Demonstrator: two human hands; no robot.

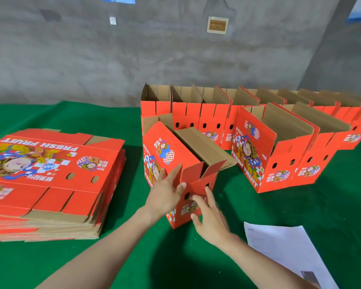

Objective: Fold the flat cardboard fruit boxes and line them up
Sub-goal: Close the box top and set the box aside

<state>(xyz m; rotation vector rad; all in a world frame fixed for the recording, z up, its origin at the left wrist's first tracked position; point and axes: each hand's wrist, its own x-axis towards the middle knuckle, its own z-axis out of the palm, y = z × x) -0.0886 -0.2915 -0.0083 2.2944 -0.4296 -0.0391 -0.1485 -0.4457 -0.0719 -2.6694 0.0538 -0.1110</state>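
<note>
A red fruit box (165, 151), folded up with its top flaps open, stands on the green table (279, 209) in front of me. My left hand (165, 192) lies with straight fingers against the box's near corner, thumb on the end panel. My right hand (208, 215) touches the same end panel lower down, fingers spread. A thick stack of flat red boxes (50, 180) lies at the left. Several folded boxes (217, 113) stand in a row along the back, and two more folded boxes (275, 155) stand in front of them at the right.
A white sheet of paper (283, 251) lies on the table at the lower right, close to my right forearm. A grey concrete wall (133, 55) rises behind the table. Green cloth shows between the flat stack and the box.
</note>
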